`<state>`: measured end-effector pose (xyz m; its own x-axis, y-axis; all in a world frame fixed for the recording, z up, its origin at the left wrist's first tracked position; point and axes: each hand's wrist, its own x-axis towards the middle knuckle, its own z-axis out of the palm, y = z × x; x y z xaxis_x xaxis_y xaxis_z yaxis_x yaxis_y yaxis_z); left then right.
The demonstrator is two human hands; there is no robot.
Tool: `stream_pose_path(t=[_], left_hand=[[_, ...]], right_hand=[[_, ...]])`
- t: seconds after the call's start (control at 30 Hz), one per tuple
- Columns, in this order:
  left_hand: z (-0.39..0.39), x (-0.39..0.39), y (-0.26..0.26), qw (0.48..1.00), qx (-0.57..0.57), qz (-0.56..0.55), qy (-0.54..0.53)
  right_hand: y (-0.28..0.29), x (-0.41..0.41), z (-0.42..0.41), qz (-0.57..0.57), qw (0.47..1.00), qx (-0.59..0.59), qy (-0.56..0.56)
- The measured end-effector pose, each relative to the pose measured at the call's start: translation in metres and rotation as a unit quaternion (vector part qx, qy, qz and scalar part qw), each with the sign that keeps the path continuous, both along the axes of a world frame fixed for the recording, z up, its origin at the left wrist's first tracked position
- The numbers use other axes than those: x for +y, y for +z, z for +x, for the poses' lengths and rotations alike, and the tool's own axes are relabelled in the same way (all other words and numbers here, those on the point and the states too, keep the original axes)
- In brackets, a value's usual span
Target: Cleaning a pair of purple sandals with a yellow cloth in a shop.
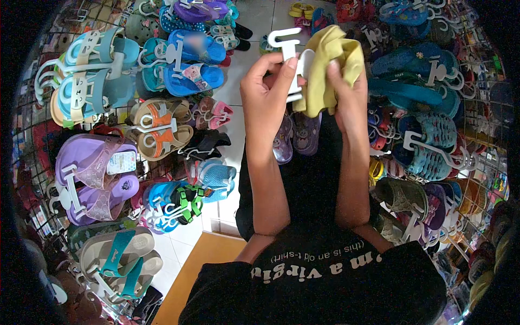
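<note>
My left hand [268, 89] grips a white plastic shoe hanger [289, 50] between thumb and fingers, its hooked end pointing up. Close beside it, my right hand [345, 89] is closed on a bunched yellow-green cloth [321, 77], with the thumb pressed into the folds. A pale rounded piece [306, 63] shows between hanger and cloth; what it belongs to is partly hidden. Below the hands is a pair of purple patterned clogs [307, 134]; whether they hang from the hanger cannot be told.
Racks of sandals on white hangers rise on both sides, with lilac sandals [97, 174] and blue slides [195, 79] on the left, and teal sandals [430, 142] on the right. White floor tiles [258, 24] run between them. An orange-brown board [203, 276] lies lower left.
</note>
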<state>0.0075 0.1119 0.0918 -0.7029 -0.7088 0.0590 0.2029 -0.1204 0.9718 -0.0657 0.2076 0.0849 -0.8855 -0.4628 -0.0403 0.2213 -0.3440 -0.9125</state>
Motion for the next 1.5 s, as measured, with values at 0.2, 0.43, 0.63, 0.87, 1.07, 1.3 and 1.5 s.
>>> stream_pose_path(t=[0.2,0.43,0.63,0.87,1.07,1.3,1.5], left_hand=[[0.01,-0.006,0.001,0.979,-0.159,-0.127,-0.016],[0.006,-0.002,-0.001,0.979,-0.144,-0.137,-0.043],[0.003,0.005,0.003,0.986,-0.125,-0.104,-0.028],[-0.002,0.007,-0.003,0.985,-0.088,-0.14,0.038],[0.004,-0.002,0.001,0.988,-0.055,-0.074,0.124],[0.0,0.005,0.004,0.986,0.008,-0.097,0.135],[0.0,0.011,0.004,0.979,0.001,-0.13,0.156]], right_hand=[[-0.004,0.004,-0.006,0.147,0.958,0.236,0.072],[0.003,-0.002,0.003,0.306,0.909,0.27,-0.088],[-0.008,-0.004,0.001,0.092,0.987,0.048,-0.121],[-0.006,-0.003,0.006,0.003,0.973,0.032,-0.228],[-0.001,0.013,-0.012,-0.093,0.967,-0.007,-0.237],[-0.001,0.01,-0.006,-0.121,0.983,-0.101,-0.095],[0.008,0.004,0.009,-0.171,0.978,-0.104,0.06]])
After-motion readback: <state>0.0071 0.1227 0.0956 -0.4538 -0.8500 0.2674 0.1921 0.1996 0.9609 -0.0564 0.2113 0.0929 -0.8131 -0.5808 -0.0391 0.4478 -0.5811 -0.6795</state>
